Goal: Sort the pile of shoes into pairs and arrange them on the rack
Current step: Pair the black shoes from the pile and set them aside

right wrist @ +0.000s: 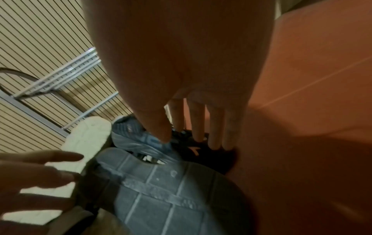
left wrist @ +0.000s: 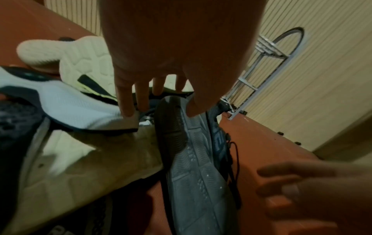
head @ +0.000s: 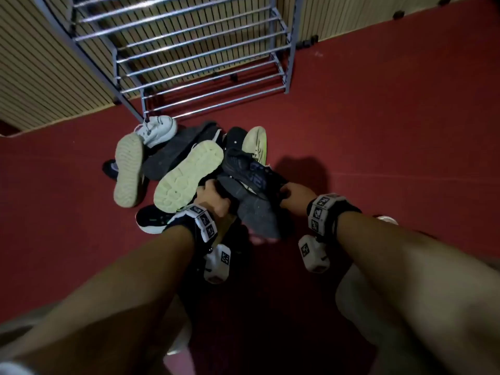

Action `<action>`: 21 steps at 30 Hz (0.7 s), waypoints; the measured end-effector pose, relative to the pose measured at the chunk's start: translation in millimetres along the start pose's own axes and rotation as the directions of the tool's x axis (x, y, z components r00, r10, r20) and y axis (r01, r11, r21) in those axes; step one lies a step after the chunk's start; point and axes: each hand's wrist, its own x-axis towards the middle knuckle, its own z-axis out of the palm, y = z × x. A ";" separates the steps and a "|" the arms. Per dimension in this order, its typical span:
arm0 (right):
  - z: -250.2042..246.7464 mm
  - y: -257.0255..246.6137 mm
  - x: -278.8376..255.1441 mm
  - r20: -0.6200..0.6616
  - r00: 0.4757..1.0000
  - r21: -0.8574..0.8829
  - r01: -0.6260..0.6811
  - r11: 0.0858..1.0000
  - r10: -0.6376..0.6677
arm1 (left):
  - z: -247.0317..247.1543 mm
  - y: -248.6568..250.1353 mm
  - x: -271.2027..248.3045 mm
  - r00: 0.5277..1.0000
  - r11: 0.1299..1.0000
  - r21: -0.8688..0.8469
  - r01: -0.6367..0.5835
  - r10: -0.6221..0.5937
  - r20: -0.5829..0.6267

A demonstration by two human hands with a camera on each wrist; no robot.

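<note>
Two hands reach into one pile of shoes: the left hand [head: 213, 198] and the right hand [head: 293, 197]. Between them lie two dark shoes [head: 251, 185]. Just beyond the left hand, three pale soles [head: 186, 175] face up, a fourth pale sole [head: 255, 140] lies beyond the right hand. One white sneaker [head: 158, 129] sits farthest out. One metal rack [head: 189, 50] stands beyond everything.

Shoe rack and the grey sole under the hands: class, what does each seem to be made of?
Shoe rack: likely metal, silvery and glossy; its thin bars catch highlights. Grey sole: probably rubber, matte, with moulded tread grooves and dusty specks. Neither is certain from looks alone.
</note>
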 end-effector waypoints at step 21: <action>6.0 2.1 -0.1 0.050 0.999 0.034 -0.002 0.999 0.001 | -6.3 10.0 11.6 0.996 0.877 -0.474 0.070 -0.089 -0.017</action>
